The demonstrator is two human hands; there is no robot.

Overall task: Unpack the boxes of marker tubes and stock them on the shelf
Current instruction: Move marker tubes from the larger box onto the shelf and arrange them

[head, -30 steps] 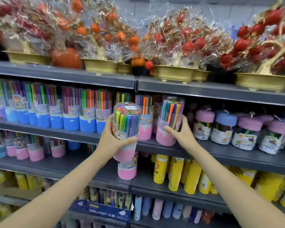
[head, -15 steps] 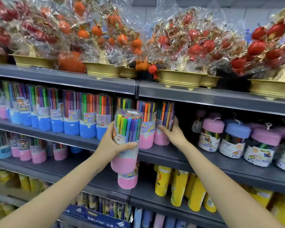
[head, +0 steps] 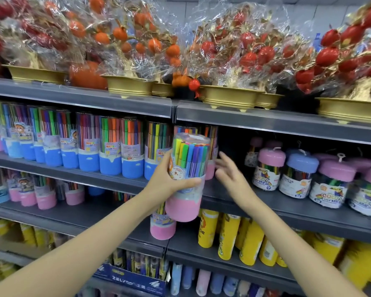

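Nearby, capped jars (head: 270,168) flank shelved pink-based tube (head: 211,166).

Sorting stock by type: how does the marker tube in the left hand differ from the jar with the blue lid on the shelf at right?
The held marker tube is tall and slim with a pink base; the blue-lidded jar is short and squat. The tube's markers show bare through clear plastic; the jar wears a wide printed label. The tube is gripped by the left hand; the jar stands on the shelf. Both hold coloured markers.
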